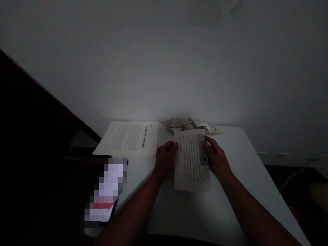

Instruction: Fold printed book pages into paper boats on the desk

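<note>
A sheet of printed paper [191, 160] lies lengthwise on the white table [243, 164], its right strip folded over. My left hand [165, 158] pinches the sheet's left edge near the top. My right hand [217, 158] presses fingertips on the folded strip at the right edge. Both hands are closed on the paper.
A second printed sheet [130, 138] lies at the table's back left. Several folded paper shapes [191, 124] sit at the back against the pale wall. A dark object with a blurred patch [102, 194] covers the table's left front. Dark furniture stands left.
</note>
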The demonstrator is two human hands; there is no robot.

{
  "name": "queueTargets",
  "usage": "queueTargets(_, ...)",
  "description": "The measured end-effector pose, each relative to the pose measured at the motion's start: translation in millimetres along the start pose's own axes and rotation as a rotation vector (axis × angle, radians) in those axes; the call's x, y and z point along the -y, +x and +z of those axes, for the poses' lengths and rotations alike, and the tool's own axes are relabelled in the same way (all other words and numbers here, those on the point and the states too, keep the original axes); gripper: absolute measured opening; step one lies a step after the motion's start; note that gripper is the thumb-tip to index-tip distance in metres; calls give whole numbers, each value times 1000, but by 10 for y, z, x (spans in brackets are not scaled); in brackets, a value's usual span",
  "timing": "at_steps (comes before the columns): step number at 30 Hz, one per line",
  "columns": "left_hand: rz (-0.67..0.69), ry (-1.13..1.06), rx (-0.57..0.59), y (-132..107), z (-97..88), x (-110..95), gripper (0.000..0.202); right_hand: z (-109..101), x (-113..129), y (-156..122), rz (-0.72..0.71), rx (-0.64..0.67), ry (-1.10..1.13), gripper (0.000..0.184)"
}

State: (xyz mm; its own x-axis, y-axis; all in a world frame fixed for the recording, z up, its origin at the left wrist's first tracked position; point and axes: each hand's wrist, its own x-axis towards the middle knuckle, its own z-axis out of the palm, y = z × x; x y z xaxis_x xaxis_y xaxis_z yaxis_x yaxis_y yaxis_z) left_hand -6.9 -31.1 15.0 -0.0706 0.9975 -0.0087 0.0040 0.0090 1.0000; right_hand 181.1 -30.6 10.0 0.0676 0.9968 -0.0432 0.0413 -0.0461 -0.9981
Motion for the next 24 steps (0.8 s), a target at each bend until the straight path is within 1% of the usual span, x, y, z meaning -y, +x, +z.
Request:
queueTargets(5,-3,-15,28,6,-3,30,29,4,3,1,-85,-22,37,58)
queueTargets(7,-1,8,29,5,-5,27,29,5,-5,6,-97,-34,45,58)
queueTargets(11,5,39,26,1,-2,18,30,21,-13,0,-58,-8,92,63)
queueTargets(15,-3,-16,48,1,1,42,31,54,23,-31,36,52,191,75)
queueTargets(18,-16,-39,55,2,1,55,30,75,57,-46,80,42,201,81)
queueTargets(24,4,-32,55,5,3,41,30,80,55,-37,76,13,196,81)
